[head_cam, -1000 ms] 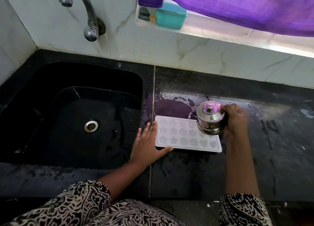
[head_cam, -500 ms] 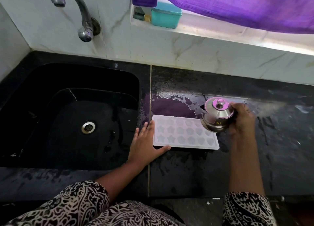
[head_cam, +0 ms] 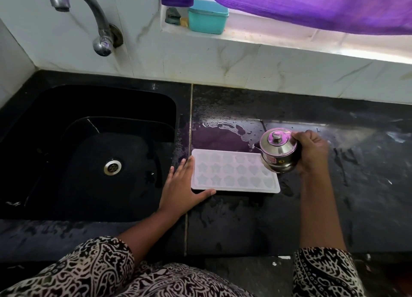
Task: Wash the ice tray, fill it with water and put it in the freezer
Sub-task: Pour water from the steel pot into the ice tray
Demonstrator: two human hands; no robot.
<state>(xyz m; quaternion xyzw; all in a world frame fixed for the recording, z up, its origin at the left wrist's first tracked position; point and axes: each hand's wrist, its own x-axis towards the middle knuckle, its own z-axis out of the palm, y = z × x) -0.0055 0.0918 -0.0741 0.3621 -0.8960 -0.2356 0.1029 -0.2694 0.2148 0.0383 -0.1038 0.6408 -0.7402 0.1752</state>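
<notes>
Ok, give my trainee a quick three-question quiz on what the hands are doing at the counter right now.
1. True or false: the ice tray sits inside the sink.
2. Which hand holds the steel pot?
3. The left hand rests: A) on the tap, B) flat against the tray's left edge, C) on the teal box.

Key: 1 false, it lies on the counter; 2 the right hand; 3 B.
</notes>
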